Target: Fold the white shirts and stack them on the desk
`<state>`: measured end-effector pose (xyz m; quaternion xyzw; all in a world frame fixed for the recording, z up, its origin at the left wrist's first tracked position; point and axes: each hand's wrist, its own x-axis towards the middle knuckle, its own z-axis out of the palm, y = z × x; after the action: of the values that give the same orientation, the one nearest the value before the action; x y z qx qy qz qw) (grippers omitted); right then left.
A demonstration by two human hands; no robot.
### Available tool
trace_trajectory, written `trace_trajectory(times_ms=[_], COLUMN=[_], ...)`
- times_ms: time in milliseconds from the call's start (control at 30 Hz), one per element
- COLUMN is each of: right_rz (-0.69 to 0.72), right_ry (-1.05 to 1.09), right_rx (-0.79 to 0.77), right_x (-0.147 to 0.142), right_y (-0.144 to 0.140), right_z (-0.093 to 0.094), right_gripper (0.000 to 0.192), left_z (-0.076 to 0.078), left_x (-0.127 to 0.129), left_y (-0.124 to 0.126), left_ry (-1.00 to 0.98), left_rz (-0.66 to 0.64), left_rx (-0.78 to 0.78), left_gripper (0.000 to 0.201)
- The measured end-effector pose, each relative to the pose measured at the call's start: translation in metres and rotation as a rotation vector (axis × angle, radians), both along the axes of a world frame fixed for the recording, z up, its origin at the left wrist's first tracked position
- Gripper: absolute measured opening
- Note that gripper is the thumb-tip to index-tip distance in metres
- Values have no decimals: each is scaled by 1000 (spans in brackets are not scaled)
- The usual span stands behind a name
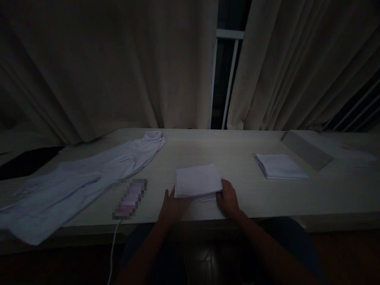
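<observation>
Both hands, left (pixel 172 206) and right (pixel 228 199), grip folded white cloth (pixel 197 180) (no readable writing).

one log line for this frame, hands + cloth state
left hand: under near edge of folded white cloth | right hand: gripping its right edge | second folded cloth: apart, right

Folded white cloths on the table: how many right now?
2. One folded cloth lies between the left hand and right hand; another folded cloth sits farther right. None visibly hidden.

A blurred-out flat object (pixel 130 199) lies unreadable on the table (pixel 237 146), its cable (pixel 113 249) cut off below.
</observation>
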<state>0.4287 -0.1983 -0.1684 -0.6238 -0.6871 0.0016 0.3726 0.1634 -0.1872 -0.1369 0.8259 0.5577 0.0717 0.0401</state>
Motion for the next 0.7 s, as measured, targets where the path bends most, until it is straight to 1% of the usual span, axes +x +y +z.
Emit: trace_trajectory(times_ms=[133,200,367,433,533,700], right_rz=[-51,-67,-1,-5,-12,18], right_ry=[15,-10,-161,-176,-173,-228], right_rx=[-16,-35,-72,-76,-94,-157], right_x=[3,6,13,16,25,44], right_y=[4,5,1,0,-3,-14], right_z=[-3,-3,-1,1,1,-5], right_gripper=[60,60,58,57,55,58], left_z=[-9,-15,-27,-29,-29,-30], left_x=[-1,-2,-8,-9,-5,0], left_y=[3,6,10,11,12,17], left_ry=[5,6,31,41,61,50], left_rz=[5,1,-29,-43,-30,-45], left_rx=[13,37,111,102,84,53], left_gripper=[52,53,56,54,55,54])
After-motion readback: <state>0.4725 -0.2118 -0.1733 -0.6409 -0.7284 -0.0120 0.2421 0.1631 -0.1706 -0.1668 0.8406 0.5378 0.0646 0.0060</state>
